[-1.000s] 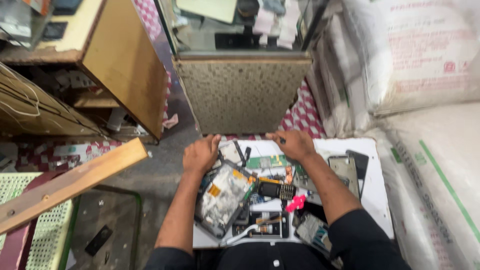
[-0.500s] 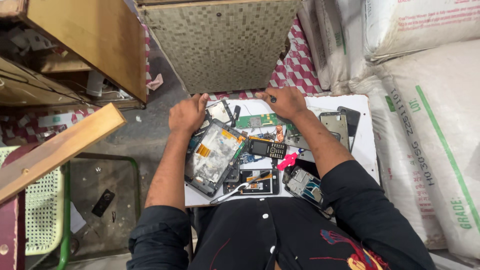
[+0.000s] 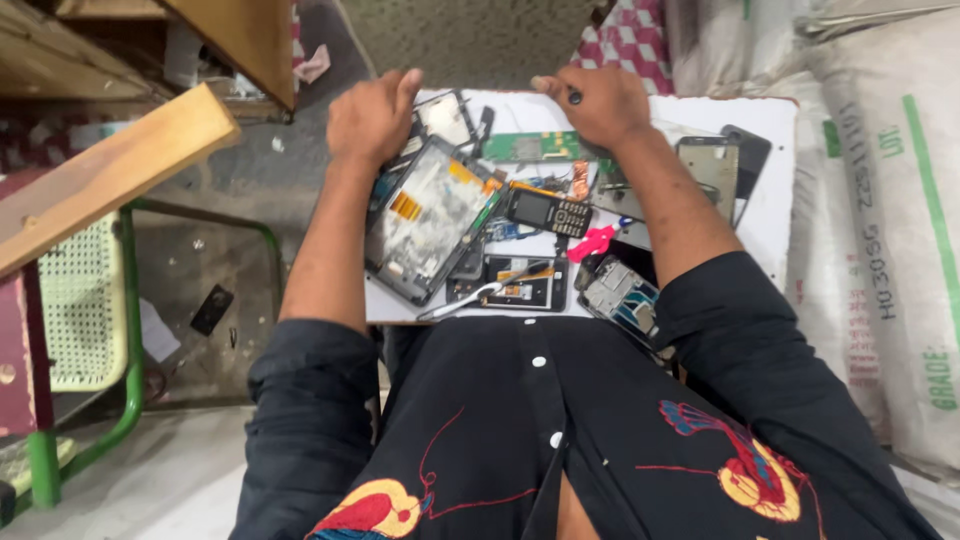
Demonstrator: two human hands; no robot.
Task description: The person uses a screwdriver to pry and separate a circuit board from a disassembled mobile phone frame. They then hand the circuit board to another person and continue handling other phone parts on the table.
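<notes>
A white board [image 3: 770, 190] lies across my lap, covered with phone parts. My left hand [image 3: 368, 115] rests as a loose fist at the board's far left edge, beside an opened tablet frame [image 3: 428, 215] and a small dark phone frame [image 3: 445, 115]. My right hand [image 3: 592, 100] is closed around a thin dark tool [image 3: 574, 96] at the far edge, just above a green circuit board [image 3: 530, 147]. A small black keypad phone [image 3: 548, 210] lies in the middle. A pink tool [image 3: 594, 243] and tweezers [image 3: 468, 298] lie nearer me.
Large white sacks [image 3: 880, 200] stand at the right. A wooden plank [image 3: 110, 175] and a green-framed stool [image 3: 90, 310] are at the left. Wooden furniture [image 3: 240, 35] stands ahead on the left. A dark phone part [image 3: 211, 308] lies on the floor.
The view has tilted downward, so my black shirt and lap fill the lower frame. Both hands stay at the far edge of the board, the right still on the tool.
</notes>
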